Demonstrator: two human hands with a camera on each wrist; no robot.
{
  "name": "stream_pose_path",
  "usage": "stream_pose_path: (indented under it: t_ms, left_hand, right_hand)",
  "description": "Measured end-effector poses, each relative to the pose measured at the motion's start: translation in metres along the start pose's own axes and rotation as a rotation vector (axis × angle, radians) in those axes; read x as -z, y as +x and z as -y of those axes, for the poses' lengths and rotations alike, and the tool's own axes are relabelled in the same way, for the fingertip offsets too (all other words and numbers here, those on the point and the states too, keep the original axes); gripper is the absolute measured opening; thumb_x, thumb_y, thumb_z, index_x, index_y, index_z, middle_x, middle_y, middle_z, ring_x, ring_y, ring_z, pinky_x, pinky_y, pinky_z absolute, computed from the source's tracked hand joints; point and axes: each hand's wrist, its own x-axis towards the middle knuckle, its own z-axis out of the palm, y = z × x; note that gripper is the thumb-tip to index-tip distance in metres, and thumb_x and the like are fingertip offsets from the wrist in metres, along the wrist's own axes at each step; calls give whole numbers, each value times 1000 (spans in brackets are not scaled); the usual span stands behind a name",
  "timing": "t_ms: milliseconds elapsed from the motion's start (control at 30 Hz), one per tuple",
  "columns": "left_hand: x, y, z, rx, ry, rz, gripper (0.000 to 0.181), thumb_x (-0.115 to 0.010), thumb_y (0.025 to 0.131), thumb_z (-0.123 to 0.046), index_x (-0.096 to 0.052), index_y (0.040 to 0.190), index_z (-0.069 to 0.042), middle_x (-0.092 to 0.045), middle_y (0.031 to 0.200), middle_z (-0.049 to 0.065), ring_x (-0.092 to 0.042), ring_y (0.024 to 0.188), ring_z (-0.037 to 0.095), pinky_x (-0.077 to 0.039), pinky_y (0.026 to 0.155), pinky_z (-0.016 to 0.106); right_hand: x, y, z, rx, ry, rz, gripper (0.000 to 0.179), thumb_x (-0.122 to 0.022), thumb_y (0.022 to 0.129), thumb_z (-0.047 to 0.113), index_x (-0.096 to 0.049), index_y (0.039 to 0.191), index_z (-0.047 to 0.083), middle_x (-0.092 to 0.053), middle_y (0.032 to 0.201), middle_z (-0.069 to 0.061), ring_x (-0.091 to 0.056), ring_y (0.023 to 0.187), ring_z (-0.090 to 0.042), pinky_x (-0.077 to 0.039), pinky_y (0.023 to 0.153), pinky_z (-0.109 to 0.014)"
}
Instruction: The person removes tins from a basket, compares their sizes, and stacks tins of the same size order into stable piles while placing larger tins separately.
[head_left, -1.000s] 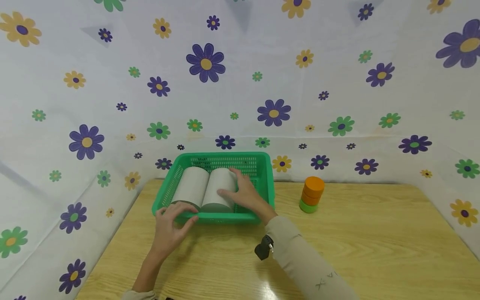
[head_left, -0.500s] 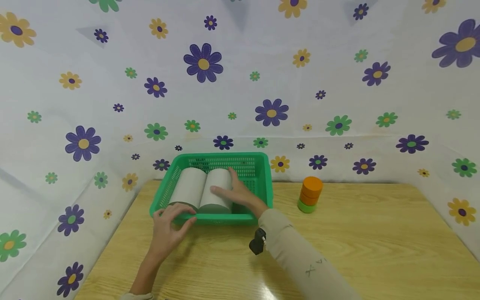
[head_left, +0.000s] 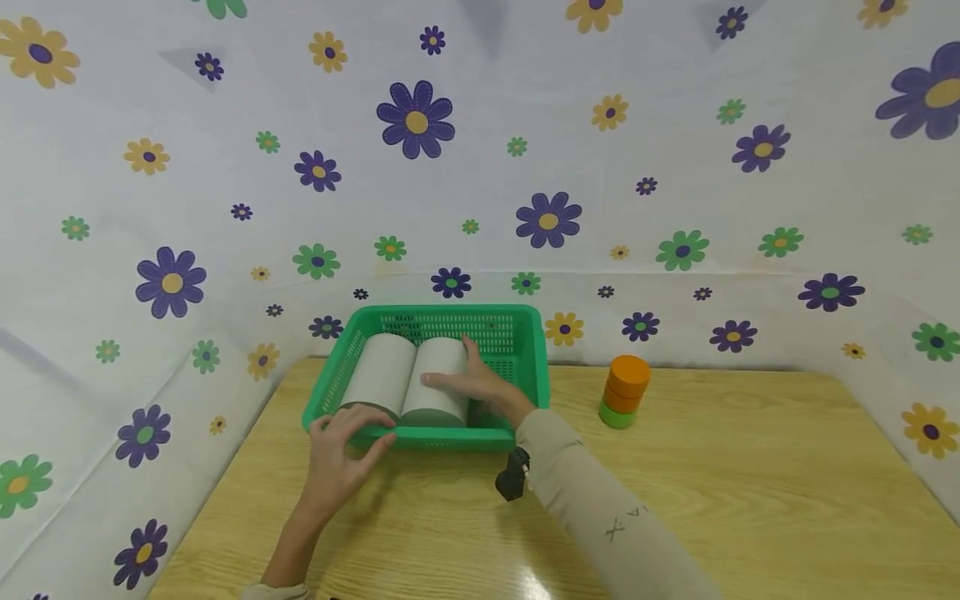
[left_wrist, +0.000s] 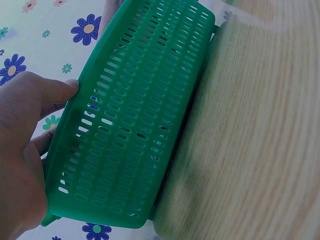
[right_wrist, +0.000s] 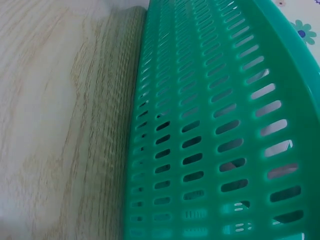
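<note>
A green slotted plastic basket (head_left: 534,375) stands at the back of the table with two large white cylinders lying side by side in it. Around the right cylinder (head_left: 438,371), my right hand (head_left: 480,382) has its thumb over the top and fingers down the right side. The left cylinder (head_left: 381,371) is untouched by that hand. At the basket's front left, my left hand (head_left: 341,458) holds the rim, thumb outside and fingers over the edge; the left wrist view shows this left hand (left_wrist: 25,135) at the rim too. The right wrist view shows only the basket wall (right_wrist: 215,125) and table.
Right of the basket stands a short stack of orange discs (head_left: 627,382) with a green disc (head_left: 617,414) at the bottom. A flowered cloth (head_left: 480,183) hangs behind the wooden table (head_left: 712,483). A black device (head_left: 513,475) hangs at the right wrist.
My right hand has shifted slightly left and its thumb reaches farther across the right cylinder. The left hand stays at the rim. The basket and cylinders look unmoved.
</note>
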Motion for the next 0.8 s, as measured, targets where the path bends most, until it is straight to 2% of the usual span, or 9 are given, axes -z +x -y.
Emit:
stream_pose_path:
  t_ms: [300,433,567,800]
  left_hand:
    - [0,-1,0,6,-6,4,20,-82,84,-10,-73,98,-20,-72,101,-7,-59,99,17,-22,91,52]
    - [1,-3,0,8,0,-1,20,-83,84,-10,-73,99,-20,-72,100,-8,-60,98,17,-22,91,52]
    - [2,-5,-1,7,4,-6,21,-83,83,-10,-73,98,-20,-72,100,-9,-59,96,17,-22,91,53]
    - [-1,-3,1,-5,-4,-6,20,-83,84,-11,-72,99,-21,-72,101,-9,-59,97,17,-22,91,54]
  right_hand:
    - [2,-2,-3,-4,3,-31,110,-79,87,43,-4,164,23,-35,151,-26,-48,128,-49,-44,91,-74]
    - [1,-3,-5,13,-6,-40,109,-79,86,42,-5,164,25,-39,147,-24,-50,125,-44,-47,91,-67]
    - [3,-6,-6,52,-1,-53,109,-81,86,40,-6,163,25,-42,145,-23,-52,122,-41,-50,89,-60]
    - [17,-15,-4,159,-2,-86,109,-82,85,38,-7,163,25,-40,146,-24,-54,120,-43,-53,87,-58]
